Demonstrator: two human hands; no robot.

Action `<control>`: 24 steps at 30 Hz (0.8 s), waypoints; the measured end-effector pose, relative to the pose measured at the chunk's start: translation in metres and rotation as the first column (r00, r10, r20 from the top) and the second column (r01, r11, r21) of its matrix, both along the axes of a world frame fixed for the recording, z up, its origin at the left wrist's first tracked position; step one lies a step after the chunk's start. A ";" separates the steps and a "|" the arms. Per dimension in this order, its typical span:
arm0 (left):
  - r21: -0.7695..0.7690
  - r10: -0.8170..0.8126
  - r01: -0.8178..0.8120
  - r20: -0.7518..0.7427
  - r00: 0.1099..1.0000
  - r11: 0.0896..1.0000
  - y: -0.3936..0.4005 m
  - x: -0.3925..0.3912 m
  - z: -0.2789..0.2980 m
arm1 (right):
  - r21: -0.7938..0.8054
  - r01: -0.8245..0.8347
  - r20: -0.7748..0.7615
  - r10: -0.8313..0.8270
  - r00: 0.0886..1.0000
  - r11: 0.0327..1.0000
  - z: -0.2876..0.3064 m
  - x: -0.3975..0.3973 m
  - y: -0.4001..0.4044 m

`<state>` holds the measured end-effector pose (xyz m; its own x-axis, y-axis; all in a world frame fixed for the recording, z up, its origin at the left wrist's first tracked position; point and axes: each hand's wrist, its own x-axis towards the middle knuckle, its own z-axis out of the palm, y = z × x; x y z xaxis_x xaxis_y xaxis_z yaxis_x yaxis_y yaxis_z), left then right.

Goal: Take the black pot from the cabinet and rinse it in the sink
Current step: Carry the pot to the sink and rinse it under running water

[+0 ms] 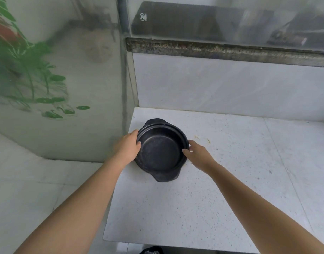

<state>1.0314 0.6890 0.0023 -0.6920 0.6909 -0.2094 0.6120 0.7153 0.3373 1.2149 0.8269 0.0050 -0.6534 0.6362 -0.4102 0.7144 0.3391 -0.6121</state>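
Black pot (161,150) sits on the speckled white shelf (221,180) inside the open cabinet, near the back-left corner, upright, empty, short lug handles at far and near sides. Left hand (129,145) cups the left rim, thumb hooked over the edge, fingers on the outer wall. Right hand (196,151) touches the right rim, thumb tip on the lip, fingers curled around the outside. Both hands half-closed on the pot; cannot tell if weight is taken yet, base looks still on the shelf. Glass door (65,79) with green leaf print stands open just left of the left hand.

Risks, as judged from here:
- Grip is on the smooth rim, not the lugs; pot looks heavy, so it may slip or tilt on the lift.
- Left knuckles and pot edge are close to the door edge; pulling out at an angle may knock the glass.
- Countertop edge (221,50) overhangs above; lifting too high before pulling out may bump it.
- No sink in view, so a carry is ahead; a two-thumb pinch may tire or slip.
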 end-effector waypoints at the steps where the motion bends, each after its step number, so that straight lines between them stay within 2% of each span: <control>1: 0.018 -0.001 0.001 0.002 1.000 1.000 0.000 -0.002 -0.002 | 0.001 0.013 -0.005 -0.013 1.000 1.000 -0.001 -0.002 0.000; 16: 0.122 -0.072 0.064 0.063 0.995 0.991 0.011 -0.001 -0.003 | -0.206 0.201 -0.065 -0.218 0.974 0.958 0.006 0.000 -0.002; 24: 0.170 -0.256 0.248 0.030 0.966 0.954 0.049 0.035 0.016 | -0.209 0.385 -0.121 -0.414 0.902 0.899 0.026 0.058 0.003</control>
